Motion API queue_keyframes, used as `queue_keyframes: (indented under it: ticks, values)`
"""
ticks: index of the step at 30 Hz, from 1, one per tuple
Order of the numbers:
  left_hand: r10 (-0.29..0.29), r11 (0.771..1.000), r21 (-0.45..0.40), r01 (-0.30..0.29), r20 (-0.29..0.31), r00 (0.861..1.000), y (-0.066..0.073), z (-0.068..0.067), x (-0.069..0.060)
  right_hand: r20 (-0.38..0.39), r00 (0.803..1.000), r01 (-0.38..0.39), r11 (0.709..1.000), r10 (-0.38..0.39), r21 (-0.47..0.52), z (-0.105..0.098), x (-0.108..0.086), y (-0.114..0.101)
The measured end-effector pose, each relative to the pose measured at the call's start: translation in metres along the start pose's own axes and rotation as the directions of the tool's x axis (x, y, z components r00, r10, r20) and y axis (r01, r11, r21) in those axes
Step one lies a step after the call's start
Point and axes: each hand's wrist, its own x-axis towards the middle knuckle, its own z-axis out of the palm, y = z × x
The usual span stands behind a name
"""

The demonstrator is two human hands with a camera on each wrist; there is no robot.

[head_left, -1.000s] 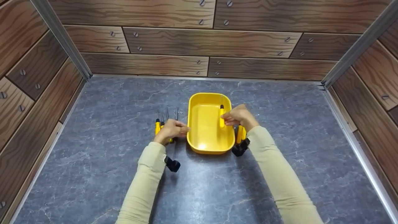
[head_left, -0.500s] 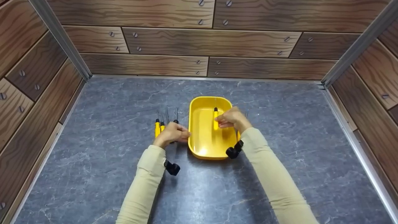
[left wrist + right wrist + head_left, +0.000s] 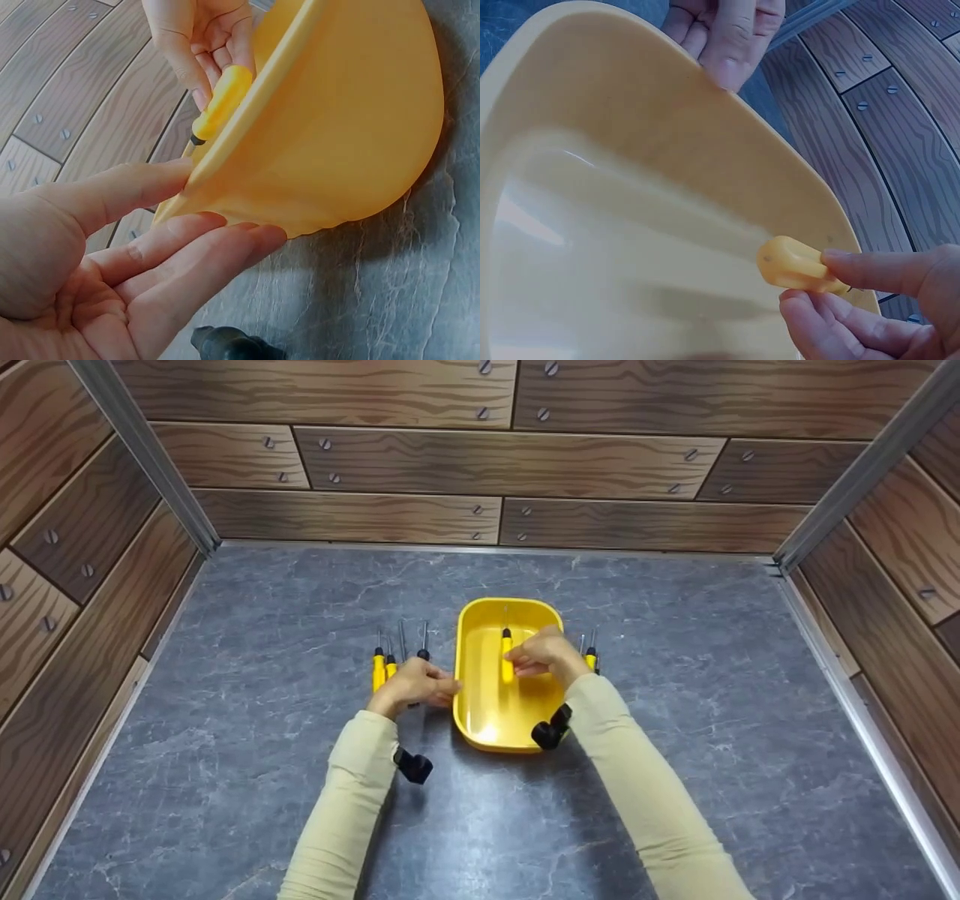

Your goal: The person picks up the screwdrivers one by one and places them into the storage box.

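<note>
The yellow bin (image 3: 487,720) stands on the grey surface between both hands. My left hand (image 3: 415,684) pinches its left rim, thumb on one side and fingers on the outer wall in the left wrist view. My right hand (image 3: 549,652) pinches a yellow-handled screwdriver (image 3: 508,656) between thumb and fingers, held over the bin's inside with the shaft pointing away. In the right wrist view the yellow handle (image 3: 791,262) is above the bin floor, and no other tool shows in the bin.
Several screwdrivers (image 3: 379,667) lie left of the bin, partly behind my left hand. More screwdrivers (image 3: 591,658) lie to its right, beside my right wrist. Wood-patterned walls (image 3: 390,517) with metal edges enclose the back and sides.
My right hand has moved left with the screwdriver, from the bin's right side toward its middle. The bin has shifted slightly toward me, with my left hand still at its rim.
</note>
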Motion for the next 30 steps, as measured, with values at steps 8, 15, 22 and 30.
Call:
queue_keyframes:
  ticks: [8, 15, 22, 30]
  values:
    - [0.011, 0.999, -0.050, -0.016, -0.084, 0.996, 0.000, 0.004, 0.010, 0.002, 1.000, 0.000, 1.000, 0.000, 0.014, 0.008, 0.002, 0.004]
    - [0.039, 0.999, 0.034, -0.035, -0.122, 0.992, 0.003, 0.007, 0.011, 0.001, 1.000, -0.004, 0.999, 0.003, 0.037, 0.013, 0.000, 0.005]
    - [0.058, 0.995, 0.082, -0.051, -0.083, 0.995, 0.004, 0.006, 0.009, -0.004, 1.000, -0.015, 0.998, 0.015, 0.060, 0.018, 0.007, 0.007]
    - [0.065, 0.996, 0.067, -0.061, -0.055, 0.996, 0.004, 0.006, 0.006, 0.000, 1.000, -0.029, 0.998, 0.029, 0.058, 0.026, 0.010, 0.010]
